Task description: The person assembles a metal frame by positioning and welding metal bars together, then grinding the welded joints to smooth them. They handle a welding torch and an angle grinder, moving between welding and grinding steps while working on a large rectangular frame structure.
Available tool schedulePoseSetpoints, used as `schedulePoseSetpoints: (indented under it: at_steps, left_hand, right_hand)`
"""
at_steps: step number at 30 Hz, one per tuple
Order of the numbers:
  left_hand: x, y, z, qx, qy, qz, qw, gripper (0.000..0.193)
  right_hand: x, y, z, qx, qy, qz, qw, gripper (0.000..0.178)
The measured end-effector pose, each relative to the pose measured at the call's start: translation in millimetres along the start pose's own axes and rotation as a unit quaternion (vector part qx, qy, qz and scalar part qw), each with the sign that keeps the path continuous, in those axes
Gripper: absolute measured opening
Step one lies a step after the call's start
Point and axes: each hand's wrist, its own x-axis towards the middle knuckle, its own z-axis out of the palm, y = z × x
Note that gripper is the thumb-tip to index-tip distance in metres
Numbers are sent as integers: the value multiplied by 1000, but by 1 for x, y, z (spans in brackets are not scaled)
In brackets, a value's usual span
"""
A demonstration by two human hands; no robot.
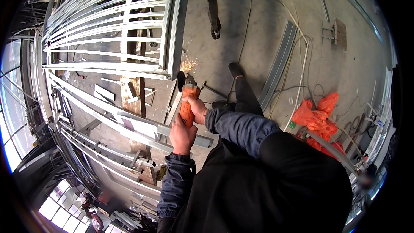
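An orange angle grinder (188, 105) is gripped in both of my hands. Its dark disc (180, 81) meets the corner of a metal frame (169, 72), and sparks (188, 65) spray away from that spot. Wrapped round the rear of the body is my left hand (182, 135). My right hand (198, 110) closes on the grinder nearer its head. The frame is made of square tubes with many slim parallel bars between them.
Metal tubes (108, 107) lie left of me on supports, above a wooden beam (136, 99). A grey metal channel (278, 67) rests on the floor to the right, near cables and orange plastic bags (317, 118). A hammer-like tool (215, 91) lies near my feet.
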Motion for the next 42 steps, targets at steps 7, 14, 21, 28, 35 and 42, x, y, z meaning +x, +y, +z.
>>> schedulePoseSetpoints:
  at_steps: [7,14,21,28,35,42]
  left_hand:
    - [-14,16,13,-19,-65,-16,998,57]
    - [-22,0,25,-433,-168,-96,880,56]
    - [-21,6,51,-229,-87,-39,969,54]
    - [-31,12,113,-285,23,-23,958,60]
    - [-3,13,151,-547,-166,-123,811,64]
    - [-3,30,183,-522,-96,-152,834,69]
  right_hand:
    - [-3,-3,-40,-28,20,69,997,31]
    - [-32,-33,-48,-9,-93,137,986,38]
    - [-31,-53,-49,-103,-8,89,991,38]
    - [-12,-46,-59,-318,102,-17,942,26]
    - [-5,-73,-60,-445,68,74,890,27]
    - [5,-86,-67,-459,46,120,879,29]
